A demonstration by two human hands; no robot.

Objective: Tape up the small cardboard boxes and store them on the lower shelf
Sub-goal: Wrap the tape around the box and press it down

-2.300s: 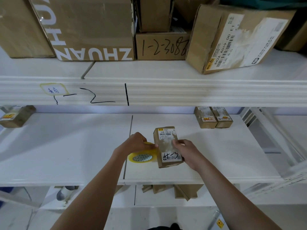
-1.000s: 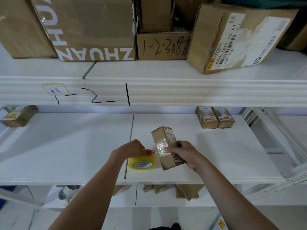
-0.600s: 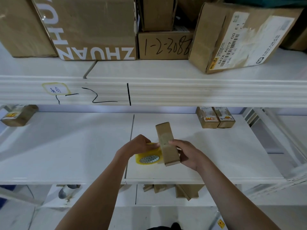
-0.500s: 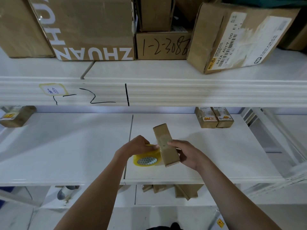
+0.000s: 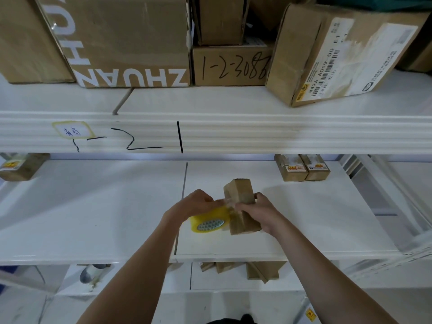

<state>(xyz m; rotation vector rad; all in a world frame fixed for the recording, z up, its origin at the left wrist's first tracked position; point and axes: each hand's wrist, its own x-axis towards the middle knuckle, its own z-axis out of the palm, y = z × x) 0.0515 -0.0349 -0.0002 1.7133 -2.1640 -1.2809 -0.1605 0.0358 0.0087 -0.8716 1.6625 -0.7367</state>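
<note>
1. Cardboard is what both hands are working on: a small box (image 5: 243,208) is standing on end on the middle shelf (image 5: 93,218), tilted a little, its plain brown faces toward the camera.
2. Fingers of the right hand (image 5: 258,212) are curling around the box's right side, with the thumb pressing on its near face.
3. Fingers of the left hand (image 5: 192,205) are curling over the top of a yellow tape roll (image 5: 210,222) and gripping it (the roll is lying just left of the box, its core facing the camera).
4. Clear tape (image 5: 228,203) is stretching from the left fingertips across to the box face under the right thumb; whether it is already stuck down there I cannot tell.
5. Beyond the right fingers, well apart at the back of the same shelf, 2 small labelled boxes (image 5: 301,167) are sitting side by side, touching.
6. Far to the left of the left fingers, 1 more small box (image 5: 22,166) is lying at the shelf's back edge.
7. Below the hands, several cardboard pieces (image 5: 254,270) are showing on the lower shelf (image 5: 233,281), mostly hidden by the middle shelf's front lip.
8. Above the fingers, large cartons (image 5: 131,40) are crowding the top shelf (image 5: 210,99).
</note>
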